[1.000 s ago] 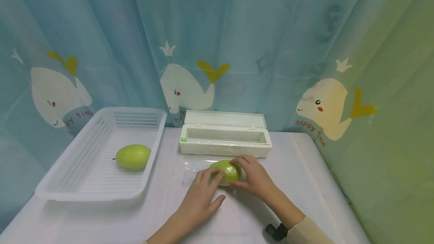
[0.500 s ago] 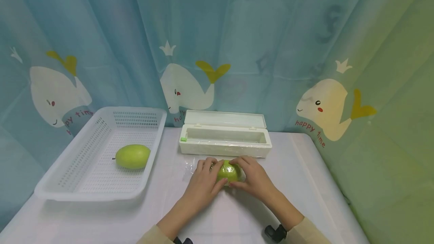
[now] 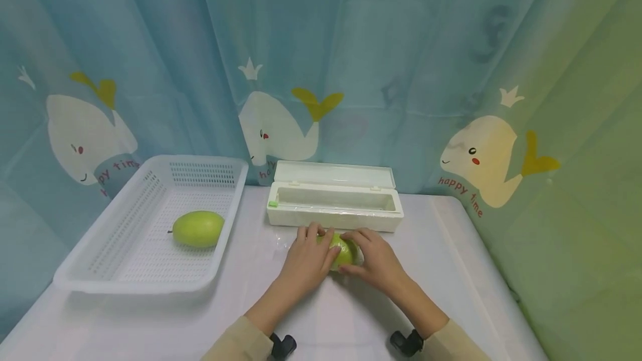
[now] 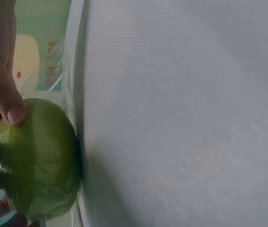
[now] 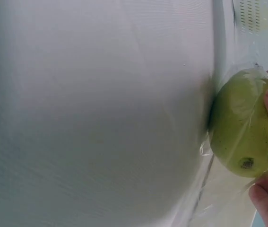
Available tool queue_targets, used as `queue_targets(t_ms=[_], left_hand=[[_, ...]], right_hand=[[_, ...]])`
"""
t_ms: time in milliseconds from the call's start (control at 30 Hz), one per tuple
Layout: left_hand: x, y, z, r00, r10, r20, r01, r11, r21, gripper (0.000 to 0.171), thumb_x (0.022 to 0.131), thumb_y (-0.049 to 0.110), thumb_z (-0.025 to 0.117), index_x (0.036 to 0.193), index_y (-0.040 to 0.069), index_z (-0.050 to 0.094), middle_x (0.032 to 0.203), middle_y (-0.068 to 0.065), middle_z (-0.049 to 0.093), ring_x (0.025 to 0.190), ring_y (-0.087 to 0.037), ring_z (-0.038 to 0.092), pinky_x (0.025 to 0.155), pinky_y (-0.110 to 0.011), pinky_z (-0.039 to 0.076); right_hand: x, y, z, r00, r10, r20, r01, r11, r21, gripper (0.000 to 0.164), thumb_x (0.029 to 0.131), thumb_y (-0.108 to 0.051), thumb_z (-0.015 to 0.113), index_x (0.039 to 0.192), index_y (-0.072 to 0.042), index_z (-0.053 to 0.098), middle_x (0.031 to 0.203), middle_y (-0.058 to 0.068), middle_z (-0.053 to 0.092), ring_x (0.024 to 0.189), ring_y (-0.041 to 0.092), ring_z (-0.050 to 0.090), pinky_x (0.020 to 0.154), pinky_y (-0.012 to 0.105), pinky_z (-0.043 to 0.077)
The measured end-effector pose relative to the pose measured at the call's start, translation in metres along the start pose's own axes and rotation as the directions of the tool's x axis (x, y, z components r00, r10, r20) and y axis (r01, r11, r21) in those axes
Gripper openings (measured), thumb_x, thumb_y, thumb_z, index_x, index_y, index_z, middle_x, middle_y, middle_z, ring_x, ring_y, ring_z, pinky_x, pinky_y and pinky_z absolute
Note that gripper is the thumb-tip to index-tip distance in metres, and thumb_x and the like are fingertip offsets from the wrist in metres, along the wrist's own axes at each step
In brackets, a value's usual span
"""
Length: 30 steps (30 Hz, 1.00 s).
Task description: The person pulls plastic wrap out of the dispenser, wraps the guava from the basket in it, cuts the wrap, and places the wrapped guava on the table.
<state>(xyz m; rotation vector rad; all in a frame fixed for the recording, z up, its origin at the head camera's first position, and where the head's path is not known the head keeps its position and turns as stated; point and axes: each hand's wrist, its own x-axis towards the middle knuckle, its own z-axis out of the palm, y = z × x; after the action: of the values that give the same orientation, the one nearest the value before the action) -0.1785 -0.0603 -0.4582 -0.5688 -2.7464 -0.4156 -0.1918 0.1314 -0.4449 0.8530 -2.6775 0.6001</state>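
A green pear wrapped in clear plastic film lies on the table between the two hands. The left hand covers the pear's left end, thumb on the near side and fingers over the far side. At the other end, the right hand grips it between thumb and fingers. Film clings with shiny creases over the pear in the left wrist view. Its brown blossom end shows on the pear in the right wrist view. Loose clear film sticks out left of the left hand.
Just behind the hands stands a long white cling film box, its lid raised. A white perforated basket at the left holds another green pear. A blue and green whale-print curtain hangs behind the white table.
The left hand has moved forward and right, from fingertips at the pear's left side to covering that end and the film there. The right hand keeps its hold.
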Motion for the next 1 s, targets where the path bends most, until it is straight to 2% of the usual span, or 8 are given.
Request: queue_targets(t_ms=[167,267,400,500,767,867,1000], left_hand=[[0.003,-0.002,0.000,0.999,-0.013,0.033,0.014,0.999,-0.038,0.051,0.104,0.044,0.048,0.142,0.011,0.055,0.124,-0.010,0.052,0.103,-0.028,0.047,0.076,-0.035,0.049],[0.005,-0.006,0.002,0.999,-0.010,0.050,0.014,0.997,-0.078,0.054,0.104,0.044,0.046,0.148,0.012,0.048,0.128,-0.010,0.051,0.108,-0.030,0.046,0.079,-0.037,0.051],[0.006,-0.012,0.005,0.998,0.000,0.063,0.007,0.994,-0.110,0.059,0.105,0.045,0.044,0.155,0.015,0.037,0.133,-0.012,0.051,0.115,-0.034,0.048,0.089,-0.043,0.051],[0.006,-0.016,0.005,0.998,0.005,0.056,0.002,0.992,-0.126,0.060,0.104,0.044,0.046,0.156,0.017,0.033,0.134,-0.013,0.053,0.117,-0.036,0.050,0.093,-0.047,0.051],[0.006,-0.018,0.003,0.998,0.039,0.044,-0.034,0.993,-0.117,0.046,0.101,0.045,0.052,0.141,0.021,0.050,0.131,-0.012,0.054,0.113,-0.034,0.051,0.086,-0.045,0.052],[0.006,-0.018,0.002,0.998,0.048,0.046,-0.043,0.993,-0.111,0.050,0.100,0.046,0.054,0.141,0.018,0.051,0.131,-0.012,0.054,0.113,-0.033,0.051,0.086,-0.045,0.053],[0.006,-0.018,0.000,0.997,0.057,0.053,-0.051,0.992,-0.111,0.060,0.096,0.050,0.060,0.143,0.014,0.050,0.131,-0.013,0.054,0.114,-0.034,0.051,0.085,-0.045,0.054]], right_hand=[[0.003,0.003,0.000,0.999,0.036,0.025,-0.037,0.999,0.021,0.063,0.067,-0.034,0.092,0.121,-0.012,0.067,0.117,0.002,0.066,0.111,0.022,0.062,0.094,0.041,0.053],[0.004,0.006,0.000,0.999,0.047,0.022,-0.048,0.998,0.042,0.061,0.069,-0.032,0.091,0.122,-0.011,0.067,0.117,0.003,0.067,0.111,0.023,0.063,0.094,0.043,0.053],[0.005,0.011,0.001,0.999,0.032,0.017,-0.033,0.998,0.050,0.060,0.073,-0.035,0.087,0.124,-0.010,0.066,0.117,0.004,0.067,0.110,0.024,0.063,0.093,0.043,0.053],[0.007,0.014,0.003,1.000,0.011,0.018,-0.012,0.999,0.048,0.060,0.075,-0.035,0.085,0.125,-0.010,0.066,0.116,0.005,0.066,0.109,0.024,0.063,0.093,0.043,0.053],[0.012,0.014,-0.002,0.998,0.030,0.052,-0.034,0.995,0.091,0.057,0.074,-0.032,0.086,0.123,-0.010,0.067,0.115,0.004,0.066,0.107,0.023,0.062,0.090,0.043,0.054],[0.014,0.016,-0.002,0.998,0.034,0.053,-0.039,0.995,0.096,0.057,0.074,-0.033,0.086,0.123,-0.010,0.069,0.116,0.005,0.063,0.106,0.024,0.061,0.087,0.043,0.054],[0.015,0.020,0.001,1.000,0.005,0.015,-0.005,0.998,0.059,0.058,0.073,-0.035,0.086,0.123,-0.010,0.071,0.122,0.014,0.057,0.107,0.028,0.057,0.082,0.046,0.054]])
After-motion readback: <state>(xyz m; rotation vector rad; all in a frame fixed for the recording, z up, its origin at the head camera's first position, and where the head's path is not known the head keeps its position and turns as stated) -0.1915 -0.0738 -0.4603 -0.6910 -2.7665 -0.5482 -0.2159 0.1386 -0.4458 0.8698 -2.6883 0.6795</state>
